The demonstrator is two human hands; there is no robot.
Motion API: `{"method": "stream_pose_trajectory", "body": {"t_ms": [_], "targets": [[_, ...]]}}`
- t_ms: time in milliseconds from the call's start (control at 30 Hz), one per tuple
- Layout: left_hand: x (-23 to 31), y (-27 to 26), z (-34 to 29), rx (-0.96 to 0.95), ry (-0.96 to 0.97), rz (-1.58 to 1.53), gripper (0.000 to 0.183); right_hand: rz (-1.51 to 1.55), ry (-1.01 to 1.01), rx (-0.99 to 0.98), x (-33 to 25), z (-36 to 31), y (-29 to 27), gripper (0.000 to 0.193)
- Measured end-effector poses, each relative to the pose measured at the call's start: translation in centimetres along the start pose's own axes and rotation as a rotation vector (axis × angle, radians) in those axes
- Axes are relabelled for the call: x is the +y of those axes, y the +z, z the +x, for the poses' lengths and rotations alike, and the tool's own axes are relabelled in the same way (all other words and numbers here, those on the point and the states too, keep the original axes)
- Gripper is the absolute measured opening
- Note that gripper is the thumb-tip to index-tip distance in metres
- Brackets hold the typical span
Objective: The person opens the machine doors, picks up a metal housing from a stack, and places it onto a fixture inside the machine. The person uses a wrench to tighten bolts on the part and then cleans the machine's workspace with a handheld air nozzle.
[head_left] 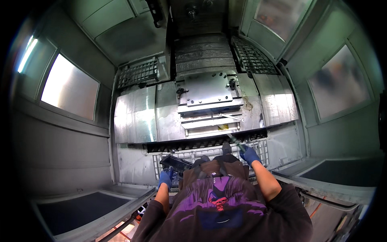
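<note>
My left hand (166, 177), in a blue glove, is closed on the near edge of a dark, shallow tray (172, 162). The tray is tilted beside my legs, above a metal grating. My right hand (250, 155), gloved too, grips a slim greenish-handled tool (236, 142). Its pale tip points up and left, near the front edge of the machine bed; motion blur hides whether it is a brush or a scraper. Farther in, a flat metal plate (207, 89) with several holes or bolts is mounted on the machine table. A wrench (230, 117) lies on the ledge in front of it.
Sloping metal covers (136, 115) flank the table. Grated panels (139, 73) sit behind at the left and right. A spindle (192, 13) hangs at the back. Windowed enclosure walls (69, 86) stand on both sides, and a grating (262, 150) spans the floor at my feet.
</note>
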State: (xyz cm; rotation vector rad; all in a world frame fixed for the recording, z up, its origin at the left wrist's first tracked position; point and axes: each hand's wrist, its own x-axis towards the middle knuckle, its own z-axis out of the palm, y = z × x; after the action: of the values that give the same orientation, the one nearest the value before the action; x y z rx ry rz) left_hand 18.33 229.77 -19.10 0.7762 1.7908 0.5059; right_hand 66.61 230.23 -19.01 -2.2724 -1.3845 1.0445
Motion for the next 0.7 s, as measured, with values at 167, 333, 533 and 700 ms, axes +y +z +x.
{"method": "stream_pose_trajectory", "body": {"t_ms": [167,333,533,700], "targets": [[-7.8,0.1,4.4,-0.049,-0.029,0.111,0.03,0.258,0.238,0.051,-0.9,0.1,-1.6,0.03],[-6.5,0.3,2.1,-0.029,-0.171,0.078,0.02,-0.196,-0.083,-0.152,-1.2,0.0,-0.7,0.028],[-4.8,0.3,1.0,0.005,-0.235,0.214,0.028,0.21,0.01,-0.275,-0.9,0.3,0.4,0.033],[-6.6,-0.2,2.3,-0.011,-0.232,-0.003,0.025,0.119,0.085,-0.31,-7.4,-0.6,-1.1,0.036]]}}
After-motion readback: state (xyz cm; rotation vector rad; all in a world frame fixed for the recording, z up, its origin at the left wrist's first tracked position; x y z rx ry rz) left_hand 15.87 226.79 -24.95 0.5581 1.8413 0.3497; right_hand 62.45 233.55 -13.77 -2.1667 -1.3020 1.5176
